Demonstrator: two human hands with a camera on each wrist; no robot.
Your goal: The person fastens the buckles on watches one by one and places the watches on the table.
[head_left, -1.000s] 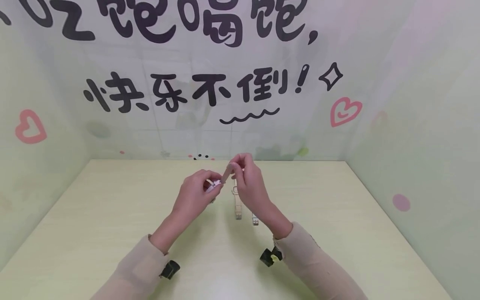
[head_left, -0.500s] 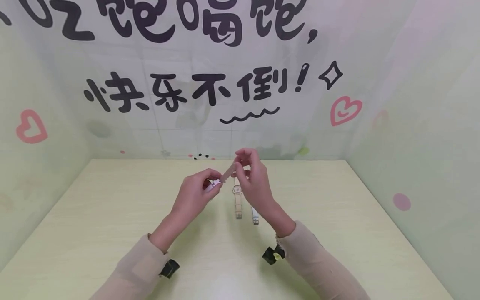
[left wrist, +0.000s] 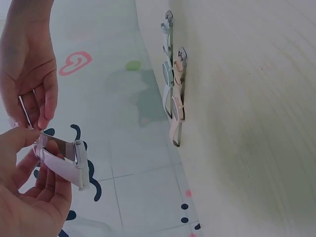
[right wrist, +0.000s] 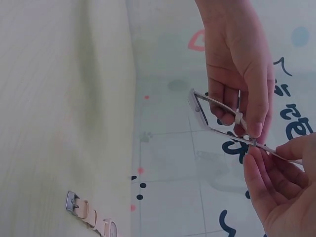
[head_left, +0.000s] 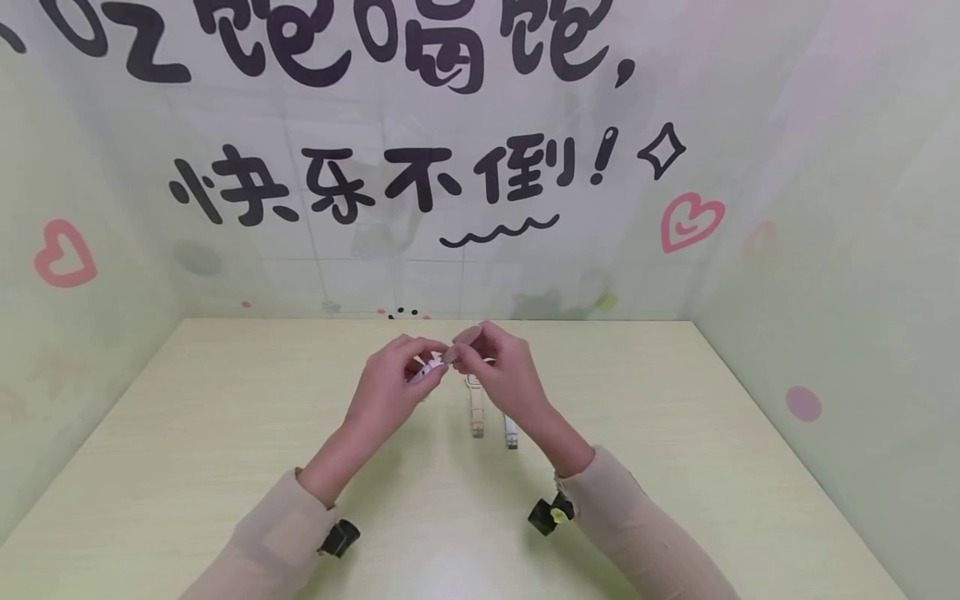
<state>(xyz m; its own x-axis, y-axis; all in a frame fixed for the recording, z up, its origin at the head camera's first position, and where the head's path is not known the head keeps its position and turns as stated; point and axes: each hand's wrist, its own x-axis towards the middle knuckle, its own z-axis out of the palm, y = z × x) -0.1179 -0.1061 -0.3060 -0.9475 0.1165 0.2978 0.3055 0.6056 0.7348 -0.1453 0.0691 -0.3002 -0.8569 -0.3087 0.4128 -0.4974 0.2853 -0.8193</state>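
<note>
A white wristwatch [right wrist: 198, 109] is held up between both hands above the table. My left hand [head_left: 392, 382] pinches its strap near the buckle. My right hand [head_left: 504, 373] pinches the free strap end [head_left: 467, 336], which shows a greyish-brown underside. In the right wrist view the strap passes through the buckle [right wrist: 252, 141], where the fingertips of both hands come close together. The strap and case form a loop, seen in the left wrist view with the white band [left wrist: 63, 167] facing the camera. Fingers partly hide the buckle.
On the table [head_left: 247, 450] lie a pink-strapped watch [head_left: 477, 410] and a pale watch [head_left: 511, 435], side by side just beyond and below the hands. The right forearm passes close to the pale one. A printed backdrop [head_left: 337, 275] stands at the table's far edge.
My right hand rose slightly with the strap end, then came down and left toward the left hand. The strap end now bends back by its fingers. My left hand has barely moved.
</note>
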